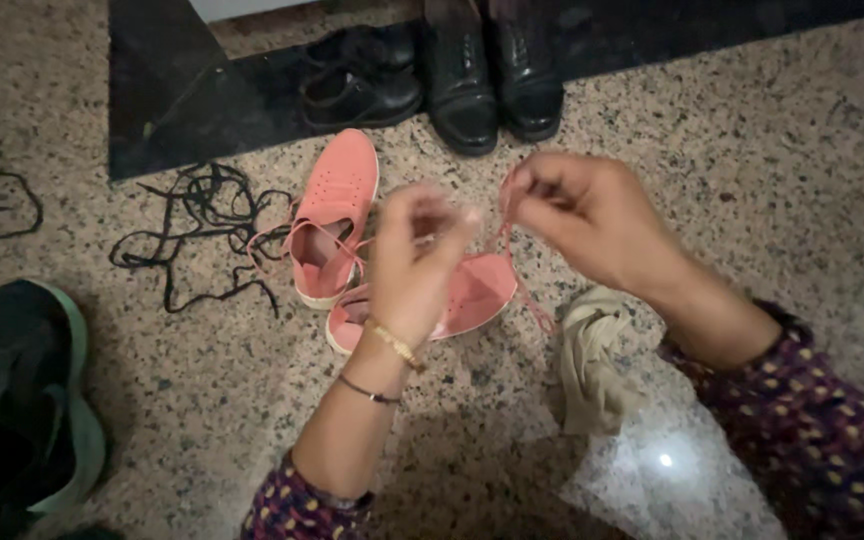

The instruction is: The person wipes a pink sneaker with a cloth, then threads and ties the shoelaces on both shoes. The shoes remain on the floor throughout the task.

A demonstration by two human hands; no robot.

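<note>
- Work in hand: lacing the near pink shoe, which lies on its side on the speckled floor, partly hidden behind the left hand.
- Right hand: fingers pinched shut on the pink lace near its top end; the lace runs down from the pinch to the shoe, with a loose strand trailing off the shoe's right edge.
- Left hand: raised over the shoe, fingers curled toward the same lace. Motion blur here, so I cannot tell whether it actually grips the lace or just touches it.
- Second pink shoe: upright just to the far left of the first, sole down. A pink lace crosses its opening loosely; not visibly tied.
- Progress, my read: mid-lacing. Lace is attached to the near shoe, but the eyelets are covered by the hand, so how many are threaded is unknown. No finished bow seen on either shoe.
- Left to do, judged: finish threading and tie the near shoe, probably snug up the other one.
- Around: tangle of black laces on the floor to the left, beige cloth near right of the shoe, black shoes in a row far, dark shoe with green sole near left.
</note>
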